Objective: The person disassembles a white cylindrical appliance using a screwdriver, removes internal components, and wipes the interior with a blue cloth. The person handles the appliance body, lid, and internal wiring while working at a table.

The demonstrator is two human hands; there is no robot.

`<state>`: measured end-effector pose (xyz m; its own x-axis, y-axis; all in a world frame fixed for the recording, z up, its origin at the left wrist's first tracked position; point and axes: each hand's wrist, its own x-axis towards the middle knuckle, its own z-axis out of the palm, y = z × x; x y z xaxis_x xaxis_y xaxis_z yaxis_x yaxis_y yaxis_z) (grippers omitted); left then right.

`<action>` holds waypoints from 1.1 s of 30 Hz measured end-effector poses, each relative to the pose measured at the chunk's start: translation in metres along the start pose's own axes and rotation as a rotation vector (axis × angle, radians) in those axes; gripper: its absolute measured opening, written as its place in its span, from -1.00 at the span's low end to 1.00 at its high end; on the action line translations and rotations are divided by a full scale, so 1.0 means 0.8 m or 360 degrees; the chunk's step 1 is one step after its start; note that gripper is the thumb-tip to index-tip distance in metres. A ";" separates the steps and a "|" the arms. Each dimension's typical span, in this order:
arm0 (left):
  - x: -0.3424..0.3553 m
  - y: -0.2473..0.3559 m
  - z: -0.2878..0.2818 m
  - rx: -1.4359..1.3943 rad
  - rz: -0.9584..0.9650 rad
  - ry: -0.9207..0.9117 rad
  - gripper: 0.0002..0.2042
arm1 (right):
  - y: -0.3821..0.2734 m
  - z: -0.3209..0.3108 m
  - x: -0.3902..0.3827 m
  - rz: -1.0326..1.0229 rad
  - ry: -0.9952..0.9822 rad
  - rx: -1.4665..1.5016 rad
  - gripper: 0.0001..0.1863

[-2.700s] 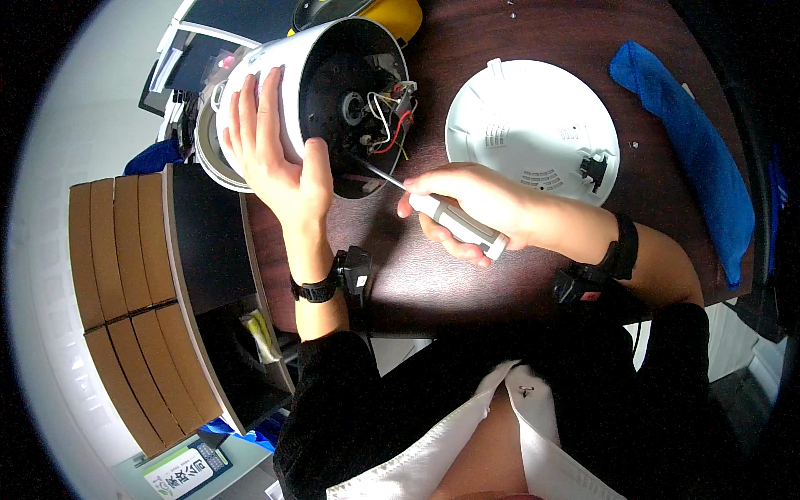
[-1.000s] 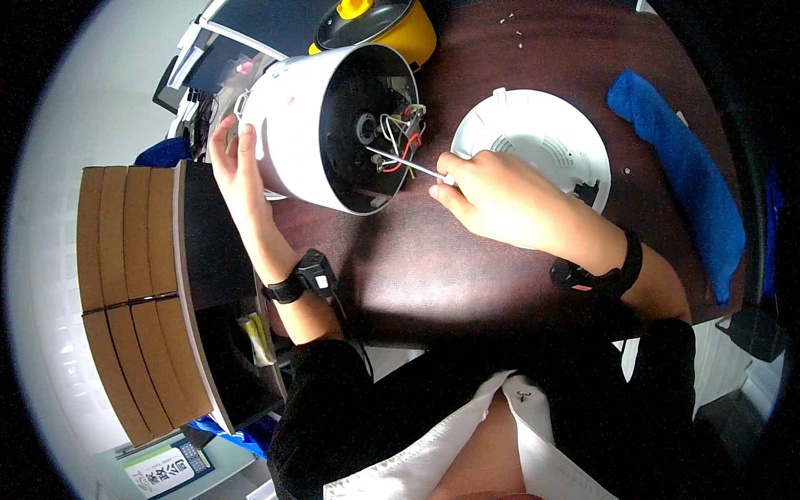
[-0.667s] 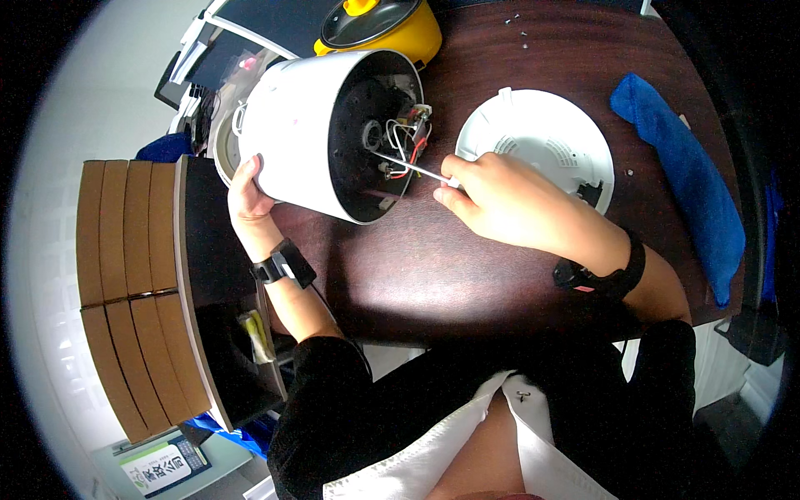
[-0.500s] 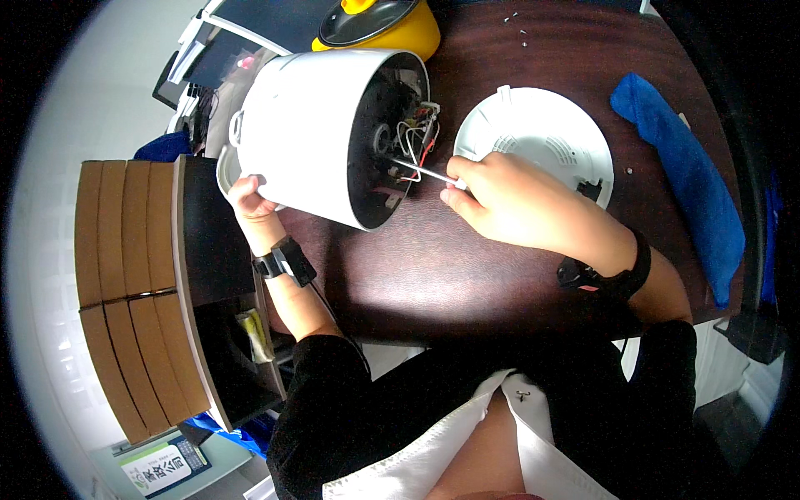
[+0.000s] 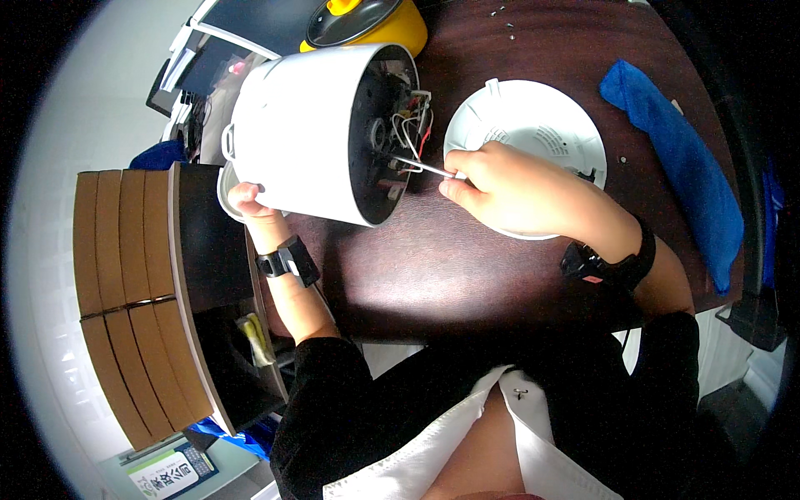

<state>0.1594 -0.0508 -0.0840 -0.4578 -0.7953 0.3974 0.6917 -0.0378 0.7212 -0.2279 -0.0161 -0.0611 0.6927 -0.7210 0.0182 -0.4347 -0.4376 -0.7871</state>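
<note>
A white rice cooker body (image 5: 292, 133) lies on its side, its uncovered bottom facing right. Loose white, red and yellow wires (image 5: 417, 123) hang out of the dark inside. My left hand (image 5: 257, 208) grips the cooker low on its left end; most of its fingers are hidden behind the shell. Pinched in my right hand (image 5: 517, 190) is a screwdriver (image 5: 423, 167), its thin metal shaft reaching into the open bottom. The tip is hard to make out against the dark interior. Partly under my right hand sits the round white vented bottom cover (image 5: 521, 104).
Beyond the cooker stands a yellow pot (image 5: 400, 32) with a glass lid. A blue cloth (image 5: 679, 167) lies along the table's right side. Small screws (image 5: 502, 13) are scattered at the far edge. Brown boxes (image 5: 133, 242) stand by a shelf on the left.
The whole view has shifted a little, so the table things appear slightly up and left. Both hands keep their holds, and the screwdriver stays inside the cooker's bottom.
</note>
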 end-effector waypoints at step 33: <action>-0.009 0.004 -0.029 0.0041 0.0058 0.0342 -0.26 | 0.029 0.025 0.005 0.0492 -0.0756 0.1495 -0.70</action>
<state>0.1777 -0.0594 -0.0979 -0.3010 -0.9068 0.2953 0.6897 0.0069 0.7241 -0.2242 -0.0185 -0.0917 0.8681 -0.3603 -0.3415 -0.1558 0.4555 -0.8765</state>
